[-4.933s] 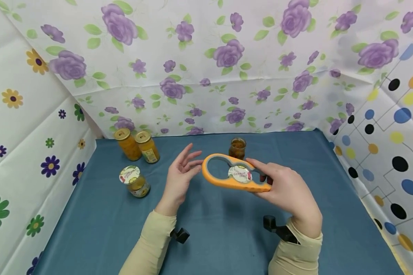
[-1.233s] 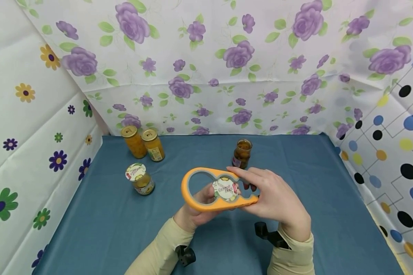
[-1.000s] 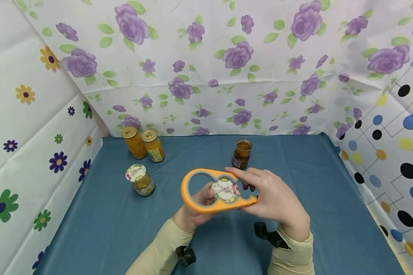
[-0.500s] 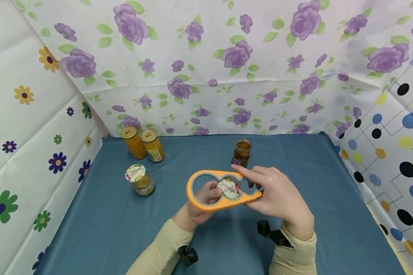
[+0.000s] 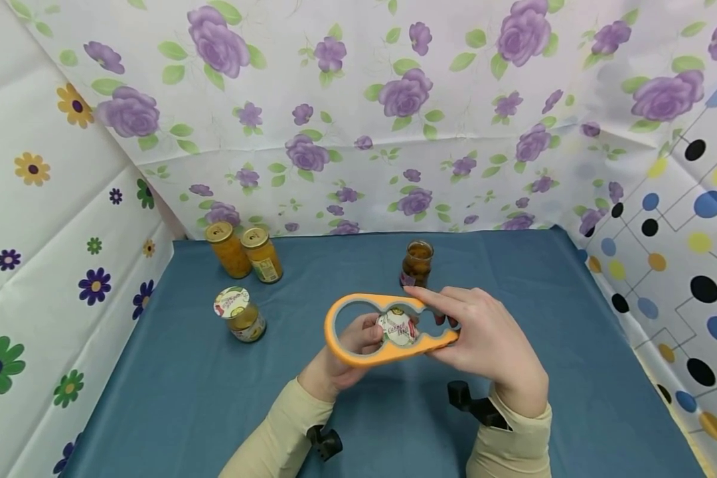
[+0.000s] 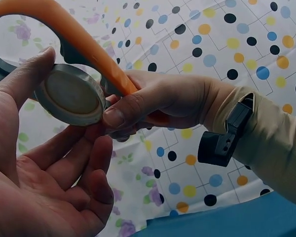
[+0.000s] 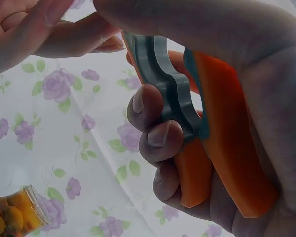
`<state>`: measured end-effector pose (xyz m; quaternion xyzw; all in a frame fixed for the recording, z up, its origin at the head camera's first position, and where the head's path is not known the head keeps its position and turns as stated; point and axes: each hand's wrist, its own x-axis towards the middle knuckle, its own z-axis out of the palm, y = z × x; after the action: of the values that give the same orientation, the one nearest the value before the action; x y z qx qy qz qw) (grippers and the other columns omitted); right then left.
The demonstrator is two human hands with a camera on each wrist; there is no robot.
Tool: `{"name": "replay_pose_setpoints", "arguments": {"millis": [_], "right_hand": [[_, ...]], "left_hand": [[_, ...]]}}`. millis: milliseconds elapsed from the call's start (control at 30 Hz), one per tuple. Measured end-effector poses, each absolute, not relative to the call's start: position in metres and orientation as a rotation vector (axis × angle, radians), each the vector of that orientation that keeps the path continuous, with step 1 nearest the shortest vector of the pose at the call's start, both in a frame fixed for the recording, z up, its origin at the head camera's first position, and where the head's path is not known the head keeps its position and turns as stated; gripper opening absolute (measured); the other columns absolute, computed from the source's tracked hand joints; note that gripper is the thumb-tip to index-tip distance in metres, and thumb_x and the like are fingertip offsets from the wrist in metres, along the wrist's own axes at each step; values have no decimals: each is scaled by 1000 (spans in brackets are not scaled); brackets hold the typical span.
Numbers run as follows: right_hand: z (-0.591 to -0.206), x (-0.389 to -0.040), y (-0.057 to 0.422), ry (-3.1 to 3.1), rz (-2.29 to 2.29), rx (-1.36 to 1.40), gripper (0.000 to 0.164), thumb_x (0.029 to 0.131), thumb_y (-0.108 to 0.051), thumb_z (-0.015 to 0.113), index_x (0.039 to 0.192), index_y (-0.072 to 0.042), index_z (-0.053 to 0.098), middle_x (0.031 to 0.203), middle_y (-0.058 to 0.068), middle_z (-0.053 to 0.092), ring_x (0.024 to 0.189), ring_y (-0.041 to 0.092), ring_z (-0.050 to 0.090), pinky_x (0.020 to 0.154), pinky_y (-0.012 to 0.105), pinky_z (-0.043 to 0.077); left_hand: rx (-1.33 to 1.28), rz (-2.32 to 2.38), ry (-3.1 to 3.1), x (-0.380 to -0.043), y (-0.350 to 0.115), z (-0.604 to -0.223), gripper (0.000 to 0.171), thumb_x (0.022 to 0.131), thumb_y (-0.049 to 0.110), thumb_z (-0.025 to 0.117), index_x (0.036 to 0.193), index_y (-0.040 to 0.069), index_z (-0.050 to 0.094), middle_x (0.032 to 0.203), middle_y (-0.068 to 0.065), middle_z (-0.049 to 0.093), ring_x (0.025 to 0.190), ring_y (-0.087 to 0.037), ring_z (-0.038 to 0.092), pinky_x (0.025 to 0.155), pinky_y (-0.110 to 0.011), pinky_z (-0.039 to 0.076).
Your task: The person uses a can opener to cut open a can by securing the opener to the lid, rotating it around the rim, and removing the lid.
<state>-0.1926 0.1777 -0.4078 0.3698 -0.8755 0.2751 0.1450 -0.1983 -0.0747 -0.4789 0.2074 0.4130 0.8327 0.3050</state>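
My right hand (image 5: pixel 492 338) grips the handle end of an orange and grey jar opener (image 5: pixel 364 362), held above the table. A round jar lid (image 5: pixel 397 327), printed with a fruit design, sits in the opener's middle opening. From the other side my left hand (image 5: pixel 339 377) reaches it, with the thumb and fingers pinching the lid's edge. The left wrist view shows the underside of the lid (image 6: pixel 71 94), with no jar attached. In the right wrist view, fingers curl round both handles of the opener (image 7: pixel 224 128). Behind the hands stands an open, lidless jar (image 5: pixel 417 265) with dark contents.
Two jars with gold lids, a left one (image 5: pixel 230 255) and a right one (image 5: pixel 264 260), stand at the back left. Nearer is a jar with a printed lid (image 5: pixel 247 322). Patterned cloth walls border the blue table (image 5: pixel 173 398) at the back and sides.
About five seconds ago my left hand was open and apart from the opener; now it pinches the lid. Over the last second both hands and the opener shifted slightly right.
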Motion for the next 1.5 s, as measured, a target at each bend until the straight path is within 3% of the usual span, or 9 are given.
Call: {"name": "replay_pose_setpoints", "arguments": {"millis": [267,400,633,900,967,1133,1200,1400,1500], "right_hand": [[-407,-192,186,-2536,793,1015,81,78,-22,97,152,-27,63,84,-13,57,70,5,45,63,30,41],[-407,-194,190,-2538,780,987,83,77,-20,97,152,-28,64,84,-15,55,71,6,45,67,32,41],[-409,-200,195,-2509,791,982,81,77,-19,97,150,-28,65,85,-15,54,69,7,45,64,31,40],[-415,-215,197,-2552,820,999,75,80,-19,96,149,-25,66,83,-12,56,68,7,46,62,32,42],[-417,-217,200,-2572,804,1011,75,80,-19,96,149,-25,67,83,-14,56,68,7,47,61,31,42],[-418,-216,212,-2582,833,1061,78,78,-16,97,149,-26,66,87,-17,58,73,6,50,64,31,45],[-418,-215,217,-2573,853,1050,80,77,-14,98,149,-26,66,89,-16,59,75,7,51,65,31,46],[-417,-214,230,-2567,853,959,84,76,-9,98,150,-29,65,88,-10,61,76,8,50,66,32,45],[-416,-214,234,-2574,854,941,85,76,-8,97,151,-30,64,87,-8,61,75,9,49,65,32,44]], "left_hand": [[497,2228,1131,-199,-73,-481,69,84,61,88,125,10,68,110,0,75,98,-9,70,89,-24,55],[457,2232,1153,-201,-72,-479,76,83,61,88,133,6,69,121,-2,75,110,-13,70,101,-30,54],[459,2233,1174,-203,-70,-479,70,89,58,84,131,4,71,116,-4,77,97,-14,65,85,-31,52],[393,2245,1248,-208,-72,-481,79,97,52,77,151,-1,56,131,-4,72,100,-16,63,86,-34,49],[396,2250,1261,-210,-73,-481,73,99,49,75,150,1,57,131,-5,72,105,-17,65,90,-34,50],[400,2264,1309,-213,-76,-483,32,109,36,64,128,12,72,118,-4,74,104,-18,69,96,-36,52],[390,2276,1313,-214,-78,-483,25,112,30,60,125,13,72,117,-3,73,103,-18,68,96,-35,53],[395,2256,1346,-218,-79,-484,46,115,20,54,155,0,53,135,-6,68,106,-16,62,90,-33,48],[381,2219,1469,-222,-77,-486,45,112,16,58,153,-2,55,133,-8,69,96,-19,55,84,-36,41]]}}
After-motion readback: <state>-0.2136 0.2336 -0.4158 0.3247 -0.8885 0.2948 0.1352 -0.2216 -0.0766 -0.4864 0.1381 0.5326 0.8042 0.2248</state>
